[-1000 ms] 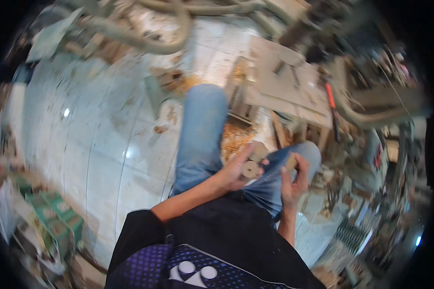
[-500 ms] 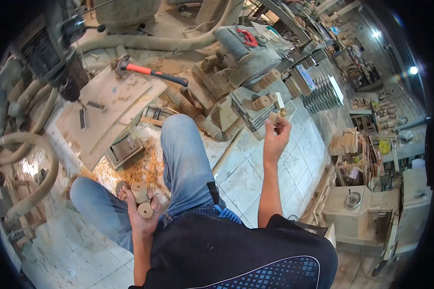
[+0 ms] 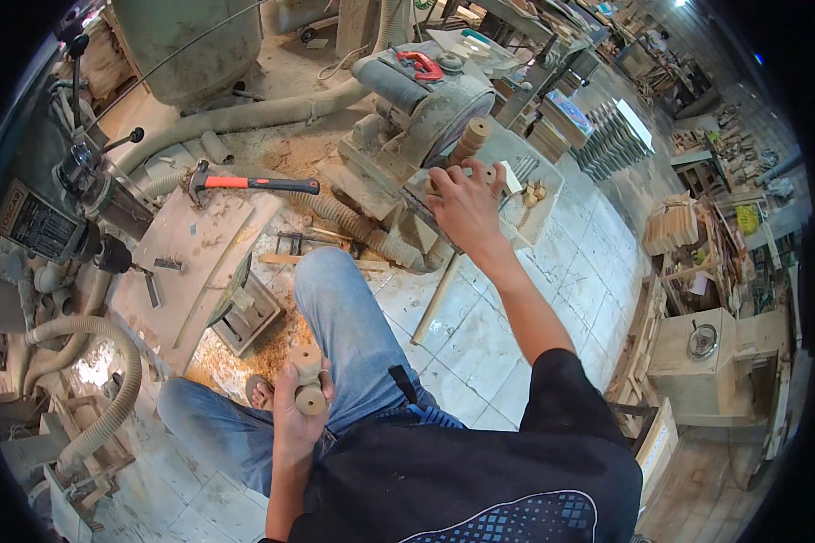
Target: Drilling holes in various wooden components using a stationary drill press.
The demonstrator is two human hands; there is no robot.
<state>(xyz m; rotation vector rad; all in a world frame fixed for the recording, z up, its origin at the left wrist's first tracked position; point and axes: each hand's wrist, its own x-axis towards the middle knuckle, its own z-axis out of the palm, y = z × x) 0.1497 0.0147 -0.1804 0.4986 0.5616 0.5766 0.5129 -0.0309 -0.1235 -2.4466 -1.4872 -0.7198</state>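
Your right hand point(image 3: 466, 206) covers most of the small pale wooden piece point(image 3: 492, 174) it presses toward the grey dust-coated disc sander point(image 3: 430, 100); the contact point is hidden behind your fingers. Your left hand point(image 3: 297, 409) wraps the lower part of the two round pale wooden spools point(image 3: 308, 380), so their full shape cannot be read. Your blue-jeaned left leg point(image 3: 217, 430) hides most of a foot in a sandal point(image 3: 261, 391). The grey drill press point(image 3: 59, 208) at left is cut by the dark fisheye rim. Small pale wooden bits point(image 3: 536, 191) in the sander's tray are too small to identify. The far shelves at upper right blur together.
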